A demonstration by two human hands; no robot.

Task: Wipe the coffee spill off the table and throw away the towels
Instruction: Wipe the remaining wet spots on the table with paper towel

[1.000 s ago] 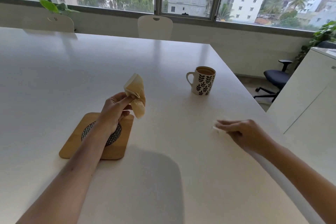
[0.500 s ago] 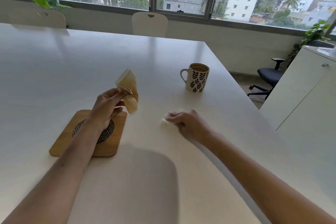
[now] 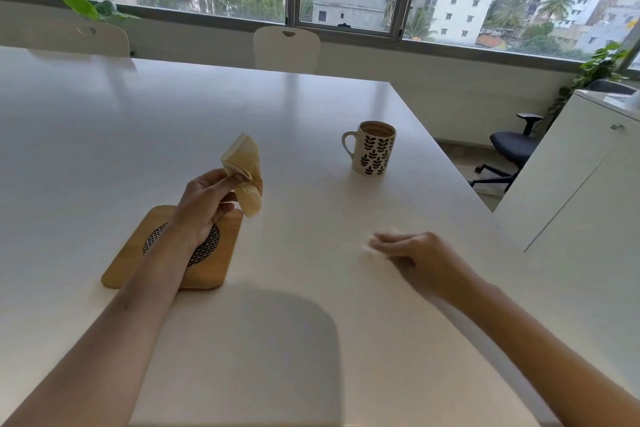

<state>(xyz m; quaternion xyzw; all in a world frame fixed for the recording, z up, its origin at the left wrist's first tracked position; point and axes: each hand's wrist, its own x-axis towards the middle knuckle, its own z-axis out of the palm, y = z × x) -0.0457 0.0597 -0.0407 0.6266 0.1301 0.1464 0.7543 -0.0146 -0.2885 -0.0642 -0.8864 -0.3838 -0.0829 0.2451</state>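
We see our right hand [image 3: 412, 248] motion-blurred, hiding most of a white towel [image 3: 369, 251]; both forearms leave the frame's bottom edge.

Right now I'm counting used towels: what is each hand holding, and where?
The left hand pinches a coffee-stained towel at its bunched middle. The right hand presses flat on a white towel on the table.

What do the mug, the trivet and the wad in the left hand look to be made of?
Mug: likely glazed ceramic, glossy white with printed black leaves. Trivet: light wood, matte, with a woven black-and-white centre. Wad: soft crumpled paper towel, stained tan, pinched by the left hand.
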